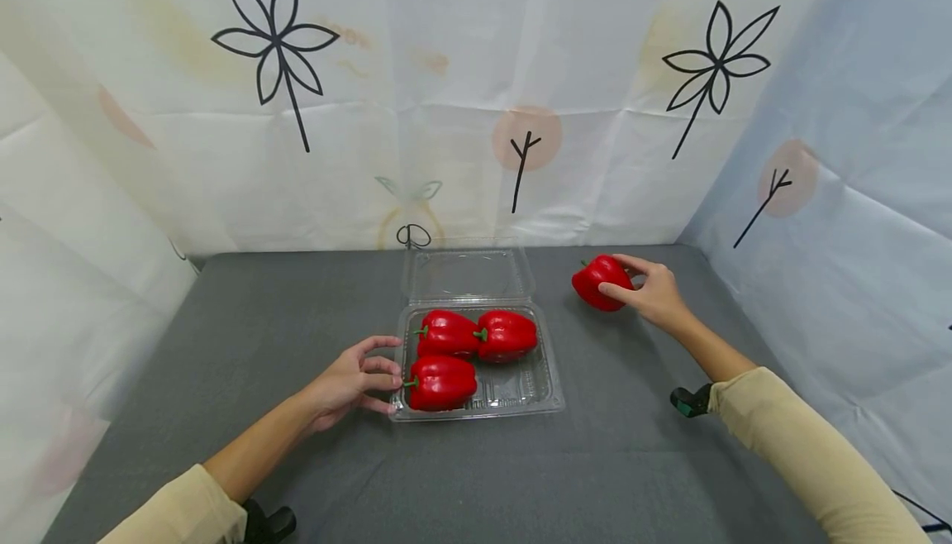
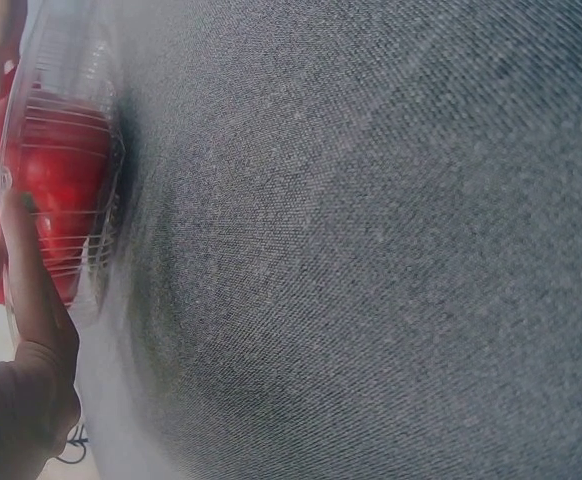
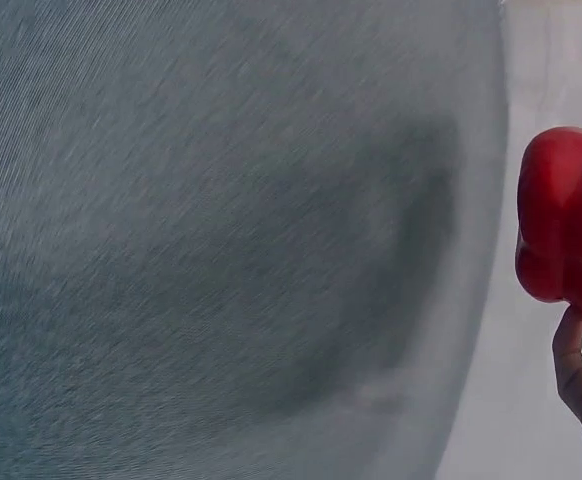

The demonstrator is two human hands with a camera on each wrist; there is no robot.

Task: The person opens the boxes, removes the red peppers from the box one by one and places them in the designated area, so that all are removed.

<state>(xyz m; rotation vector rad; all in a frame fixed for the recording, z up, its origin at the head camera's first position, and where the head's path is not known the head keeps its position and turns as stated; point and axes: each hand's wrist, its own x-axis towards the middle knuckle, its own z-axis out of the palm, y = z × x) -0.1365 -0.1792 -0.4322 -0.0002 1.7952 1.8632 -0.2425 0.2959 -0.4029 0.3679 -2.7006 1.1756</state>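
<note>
My right hand (image 1: 656,296) grips a red bell pepper (image 1: 601,283) by its right side, thumb in front and fingers behind. In the right wrist view this pepper (image 3: 569,220) is held up off the cloth, with its shadow below. A clear plastic clamshell container (image 1: 521,395) lies with its lid (image 1: 468,275) folded back. Inside it are three more red peppers: one at back left (image 1: 446,333), one at back right (image 1: 509,336) and one at front left (image 1: 442,383). My left hand (image 1: 345,383) has its fingers spread, their tips touching the container's left rim.
Grey cloth (image 1: 476,478) covers the table. White printed curtains (image 1: 446,97) stand behind it and along both sides. The raised lid reaches close to the back curtain.
</note>
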